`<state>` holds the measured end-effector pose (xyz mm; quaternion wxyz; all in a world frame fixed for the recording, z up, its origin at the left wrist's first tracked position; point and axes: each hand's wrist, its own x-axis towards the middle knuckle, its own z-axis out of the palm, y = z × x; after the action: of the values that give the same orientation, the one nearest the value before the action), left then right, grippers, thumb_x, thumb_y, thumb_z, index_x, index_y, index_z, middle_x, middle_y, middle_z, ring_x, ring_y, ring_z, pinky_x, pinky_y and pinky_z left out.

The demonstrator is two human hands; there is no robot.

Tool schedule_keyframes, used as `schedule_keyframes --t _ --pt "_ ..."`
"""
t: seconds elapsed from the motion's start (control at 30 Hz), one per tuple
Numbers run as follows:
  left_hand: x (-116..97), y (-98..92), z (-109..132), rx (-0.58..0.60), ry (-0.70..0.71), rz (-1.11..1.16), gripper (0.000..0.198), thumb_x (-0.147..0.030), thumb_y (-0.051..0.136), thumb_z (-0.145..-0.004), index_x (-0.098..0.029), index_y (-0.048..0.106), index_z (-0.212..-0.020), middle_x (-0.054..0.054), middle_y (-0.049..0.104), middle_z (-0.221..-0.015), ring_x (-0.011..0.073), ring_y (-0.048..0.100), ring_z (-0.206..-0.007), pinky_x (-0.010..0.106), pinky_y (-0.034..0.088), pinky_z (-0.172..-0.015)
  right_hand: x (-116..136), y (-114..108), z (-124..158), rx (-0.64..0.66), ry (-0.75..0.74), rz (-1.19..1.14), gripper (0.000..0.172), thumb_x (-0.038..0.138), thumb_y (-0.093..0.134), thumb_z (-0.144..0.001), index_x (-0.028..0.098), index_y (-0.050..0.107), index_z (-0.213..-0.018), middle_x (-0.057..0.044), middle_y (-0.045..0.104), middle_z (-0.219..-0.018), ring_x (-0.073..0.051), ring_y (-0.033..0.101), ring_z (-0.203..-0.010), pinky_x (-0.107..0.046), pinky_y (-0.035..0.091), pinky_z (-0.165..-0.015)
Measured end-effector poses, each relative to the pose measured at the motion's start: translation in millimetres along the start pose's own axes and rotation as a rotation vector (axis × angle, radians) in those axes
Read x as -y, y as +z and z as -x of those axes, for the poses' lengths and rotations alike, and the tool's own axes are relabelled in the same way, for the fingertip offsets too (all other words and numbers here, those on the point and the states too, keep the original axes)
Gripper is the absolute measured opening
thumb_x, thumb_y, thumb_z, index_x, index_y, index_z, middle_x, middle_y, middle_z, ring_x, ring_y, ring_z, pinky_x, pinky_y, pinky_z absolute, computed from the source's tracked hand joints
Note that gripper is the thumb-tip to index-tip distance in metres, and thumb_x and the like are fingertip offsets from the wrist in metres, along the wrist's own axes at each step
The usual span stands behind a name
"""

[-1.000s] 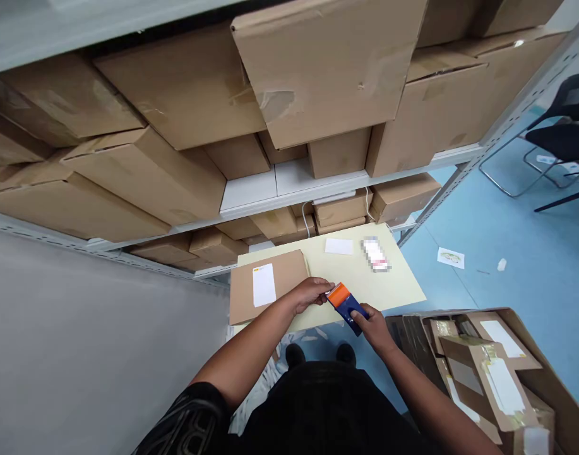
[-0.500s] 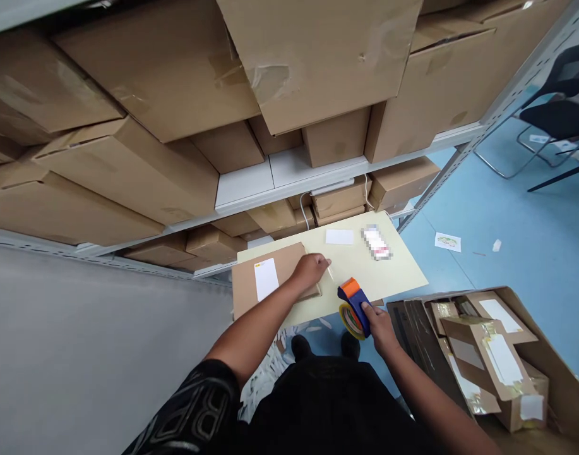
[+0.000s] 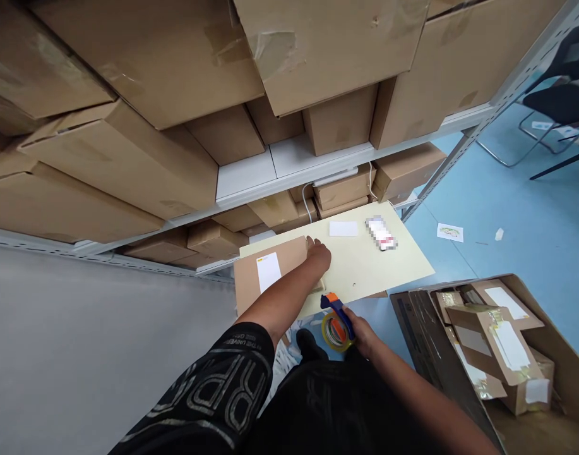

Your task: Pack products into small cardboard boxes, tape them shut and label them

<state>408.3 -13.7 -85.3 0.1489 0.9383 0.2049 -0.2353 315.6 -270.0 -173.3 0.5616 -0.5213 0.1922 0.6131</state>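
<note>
On the desk, left of centre in the lower frame, the cardboard box lay with its upper edge slanting up rightward. The left grip, the nearer, was at its right end, closure unclear. Lower centre-right, the tape dispenser sat clasped in the right grip.

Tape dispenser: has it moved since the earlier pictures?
Yes: the tape dispenser has moved farther from the white slip on the table, toward the near side.

Head-worn view, forward and down
</note>
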Motion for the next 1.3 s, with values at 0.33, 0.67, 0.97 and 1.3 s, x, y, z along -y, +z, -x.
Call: schedule_keyframes --t 0.33,0.67,0.97,1.3 --pt "119.3 -31.1 120.9 -0.542 -0.303 0.099 0.057 -0.052 0.049 -0.099 -0.015 0.056 -0.142 0.021 0.032 -0.166 0.0442 0.016 -0.156 0.071 0.009 -0.121 0.8 20.2 -4.0 0.027 0.048 -0.095 0.047 0.061 0.064 -0.091 0.017 0.076 -0.105 -0.009 0.081 -0.103 -0.026 0.078 -0.092 -0.036 0.063 -0.085" --pt "195.6 54.3 275.2 -0.311 -0.14 0.18 0.098 -0.066 0.078 -0.074 -0.027 0.044 -0.157 0.015 0.035 -0.167 0.0426 0.03 -0.153 0.058 0.031 -0.121 90.6 38.3 -35.1 0.085 0.064 0.014 0.047 0.061 0.049 -0.097 0.019 0.07 -0.103 -0.009 0.079 -0.097 -0.025 0.076 -0.092 -0.044 0.06 -0.087" --pt "116.3 86.1 251.6 -0.377 0.053 -0.038 0.109 -0.073 0.077 -0.071 -0.022 0.039 -0.159 0.021 0.024 -0.17 0.0422 0.014 -0.158 0.064 0.001 -0.125 188.5 87.7 -67.6 0.09 0.129 0.231 0.048 0.062 0.052 -0.097 0.017 0.068 -0.098 -0.01 0.076 -0.087 -0.022 0.071 -0.079 -0.039 0.061 -0.078" --pt "92.2 92.4 225.3 -0.48 -0.073 -0.051 0.098 -0.072 0.067 -0.083 -0.018 0.038 -0.159 0.022 0.019 -0.17 0.0422 0.01 -0.159 0.069 -0.006 -0.123 115.4 12.6 -27.0 0.14 0.133 0.138 0.047 0.058 0.051 -0.097 0.017 0.07 -0.106 -0.01 0.079 -0.094 -0.025 0.075 -0.085 -0.043 0.06 -0.087"
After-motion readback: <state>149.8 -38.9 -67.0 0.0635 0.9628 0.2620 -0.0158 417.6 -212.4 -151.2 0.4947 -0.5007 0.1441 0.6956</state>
